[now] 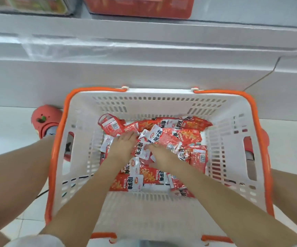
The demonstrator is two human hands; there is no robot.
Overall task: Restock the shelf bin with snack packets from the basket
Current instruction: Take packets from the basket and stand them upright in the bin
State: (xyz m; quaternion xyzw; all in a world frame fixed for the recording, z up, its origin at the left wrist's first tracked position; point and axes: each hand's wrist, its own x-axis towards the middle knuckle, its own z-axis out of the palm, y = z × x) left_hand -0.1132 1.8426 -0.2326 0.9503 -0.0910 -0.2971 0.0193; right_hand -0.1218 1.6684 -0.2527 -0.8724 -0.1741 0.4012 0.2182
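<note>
Two bare forearms are seen reaching forward and down into a white basket (83, 147) with orange handles, which stands on the floor between the person's legs. Both hands are laid on a loose heap of red and white snack packets (169, 136) covering the basket bottom. The left hand (123, 144) is spread flat with fingers pointing away from the body, pressed on the packets at the left middle of the heap. The right hand (160, 155) is set just beside it, slightly nearer the body; its fingers are bent down among the packets, but whether anything is pinched cannot be told.

The packets are scattered at every angle, so no common long axis is shown. They lie directly under and just ahead of both hands, so either hand is equally close, and a scoop with both hands looks likely.

Beyond the basket, the white front of the shelf unit (144, 73) rises. Higher and farther still, a red shelf bin (140, 8) is glimpsed at the top edge. The packets must therefore be lifted up and forward, well away from the basket.
</note>
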